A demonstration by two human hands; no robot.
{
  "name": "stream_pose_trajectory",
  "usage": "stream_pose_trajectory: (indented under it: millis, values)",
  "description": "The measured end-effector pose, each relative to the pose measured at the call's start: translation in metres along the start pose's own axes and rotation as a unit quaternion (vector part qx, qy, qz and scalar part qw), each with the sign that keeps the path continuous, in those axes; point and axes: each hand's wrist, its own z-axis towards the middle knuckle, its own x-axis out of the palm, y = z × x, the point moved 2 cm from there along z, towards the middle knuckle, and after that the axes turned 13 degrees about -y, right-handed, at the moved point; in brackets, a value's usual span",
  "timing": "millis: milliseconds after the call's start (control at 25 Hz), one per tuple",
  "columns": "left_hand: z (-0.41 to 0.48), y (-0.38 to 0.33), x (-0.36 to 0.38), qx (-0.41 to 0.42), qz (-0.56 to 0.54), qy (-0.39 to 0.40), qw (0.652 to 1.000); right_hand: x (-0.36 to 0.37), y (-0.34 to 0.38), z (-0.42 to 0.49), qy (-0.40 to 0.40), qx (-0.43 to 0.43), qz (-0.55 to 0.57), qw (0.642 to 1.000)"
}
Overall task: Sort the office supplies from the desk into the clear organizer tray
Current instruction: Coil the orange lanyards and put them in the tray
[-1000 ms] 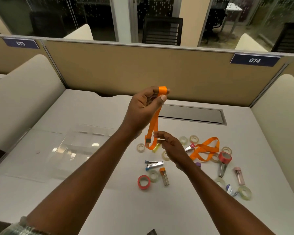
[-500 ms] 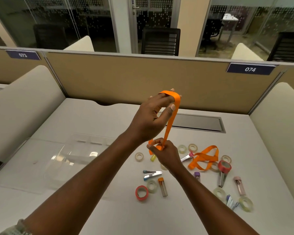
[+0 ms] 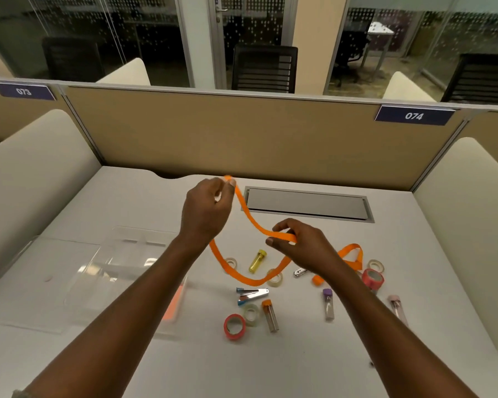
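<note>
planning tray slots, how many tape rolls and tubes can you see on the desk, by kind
clear tape: 4
red tape: 2
tubes: 4
total: 10

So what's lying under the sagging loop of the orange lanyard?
Under the orange lanyard on the desk: two clear tape rolls, one left, one at the lowest point, partly covered. The yellow tube lies between. What the right hand hides is unseen.

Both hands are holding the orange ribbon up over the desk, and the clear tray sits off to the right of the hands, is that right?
Not quite. In the head view the clear tray sits to the left of the hands. The left hand and right hand do hold the orange ribbon above the desk.
</note>
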Motion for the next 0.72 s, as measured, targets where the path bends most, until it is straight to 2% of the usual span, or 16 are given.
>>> stream_pose_trajectory:
  millis: [80,120,160,200,280,320,400,600,720]
  values:
    - [-0.010,0.012,0.006,-0.009,0.091,-0.015,0.996,-0.017,0.012,0.003,-0.005,-0.016,-0.005,1.000]
    - [-0.016,0.013,0.012,-0.007,0.086,-0.003,0.996,-0.022,0.019,0.005,-0.003,-0.031,-0.005,0.999]
    - [-0.022,0.011,0.018,-0.019,0.033,0.040,0.999,-0.026,0.026,0.007,-0.002,-0.046,-0.002,0.999]
    - [-0.028,0.004,0.025,-0.057,-0.063,0.118,0.989,-0.029,0.034,0.010,-0.001,-0.057,0.009,0.998]
    - [-0.040,-0.011,0.040,-0.153,-0.255,0.279,0.913,-0.033,0.047,0.015,0.003,-0.057,0.074,0.996]
    - [-0.046,-0.016,0.047,-0.168,-0.306,0.334,0.875,-0.036,0.052,0.017,0.005,-0.046,0.120,0.992]
    - [-0.053,-0.020,0.056,-0.164,-0.314,0.401,0.845,-0.048,0.054,0.020,-0.003,-0.022,0.190,0.982]
    - [-0.050,-0.014,0.060,-0.114,-0.183,0.424,0.880,-0.084,0.018,0.018,-0.080,0.016,0.244,0.966]
    - [-0.041,-0.025,0.054,-0.123,-0.228,0.383,0.887,-0.088,-0.019,0.011,-0.092,0.031,0.244,0.965]
